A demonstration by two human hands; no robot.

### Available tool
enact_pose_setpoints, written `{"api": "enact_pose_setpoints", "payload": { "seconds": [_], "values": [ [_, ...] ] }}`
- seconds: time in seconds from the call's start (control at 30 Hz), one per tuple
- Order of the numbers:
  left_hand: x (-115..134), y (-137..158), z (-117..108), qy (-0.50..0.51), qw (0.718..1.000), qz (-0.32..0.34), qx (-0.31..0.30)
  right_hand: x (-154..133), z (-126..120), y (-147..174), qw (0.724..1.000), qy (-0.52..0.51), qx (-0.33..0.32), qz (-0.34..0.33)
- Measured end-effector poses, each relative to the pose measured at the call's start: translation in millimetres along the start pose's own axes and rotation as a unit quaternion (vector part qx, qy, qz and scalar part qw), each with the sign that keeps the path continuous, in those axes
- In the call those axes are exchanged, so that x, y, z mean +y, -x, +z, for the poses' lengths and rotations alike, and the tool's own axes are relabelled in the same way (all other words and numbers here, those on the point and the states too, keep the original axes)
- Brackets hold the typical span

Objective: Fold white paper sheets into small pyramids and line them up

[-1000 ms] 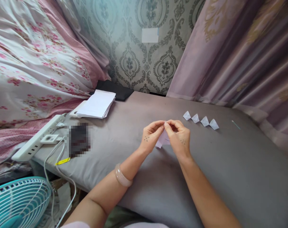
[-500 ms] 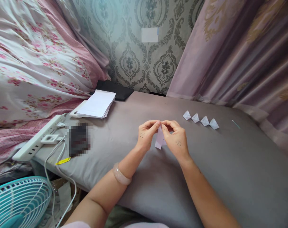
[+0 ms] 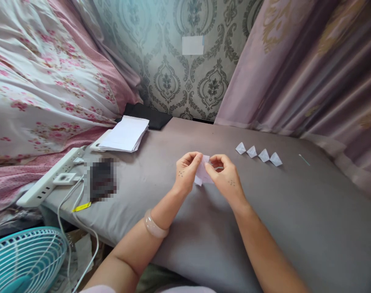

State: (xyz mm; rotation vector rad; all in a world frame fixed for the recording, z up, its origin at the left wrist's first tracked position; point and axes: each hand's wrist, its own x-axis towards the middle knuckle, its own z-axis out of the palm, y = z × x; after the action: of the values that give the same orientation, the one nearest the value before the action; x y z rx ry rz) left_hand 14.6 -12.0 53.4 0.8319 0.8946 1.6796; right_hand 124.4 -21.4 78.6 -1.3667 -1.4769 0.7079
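A small folded piece of pale pinkish paper (image 3: pixel 205 173) is held up between both hands, just above the grey-covered surface. My left hand (image 3: pixel 185 171) pinches its left side with thumb and fingers. On the right side, the thumb of my right hand (image 3: pixel 226 173) presses the paper, and the fingers curl behind it. A lower flap of the paper hangs below the left thumb. Farther right, several folded white paper pieces (image 3: pixel 251 151) stand in a slanting row, apart from the hands.
A stack of white paper (image 3: pixel 124 134) lies at the back left, by a black folder-like item (image 3: pixel 153 116). A power strip (image 3: pixel 51 175) with cables and a blurred dark object (image 3: pixel 102 179) are at left. A fan (image 3: pixel 26 260) stands below. A thin stick (image 3: pixel 304 159) lies right.
The hands have moved slightly apart at the thumbs. The paper has been turned and now shows more of its face between them, its lower flap shifted left.
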Motion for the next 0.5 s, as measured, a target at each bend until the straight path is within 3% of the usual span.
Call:
{"api": "enact_pose_setpoints", "payload": {
  "seconds": [0.17, 0.3, 0.5],
  "values": [
    [-1.5, 0.3, -0.1, 0.025, 0.999, -0.024, -0.022, 3.6, 1.3, -2.4, 0.990, -0.114, -0.054, 0.055],
    [-0.4, -0.2, 0.4, 0.044, 0.995, -0.065, -0.056, 5.5, 1.2, -3.9, 0.973, -0.194, -0.046, 0.115],
    [1.2, -0.4, -0.1, 0.045, 0.993, -0.095, -0.058, 4.9, -0.2, -4.0, 0.975, -0.194, -0.035, 0.102]
  ]
}}
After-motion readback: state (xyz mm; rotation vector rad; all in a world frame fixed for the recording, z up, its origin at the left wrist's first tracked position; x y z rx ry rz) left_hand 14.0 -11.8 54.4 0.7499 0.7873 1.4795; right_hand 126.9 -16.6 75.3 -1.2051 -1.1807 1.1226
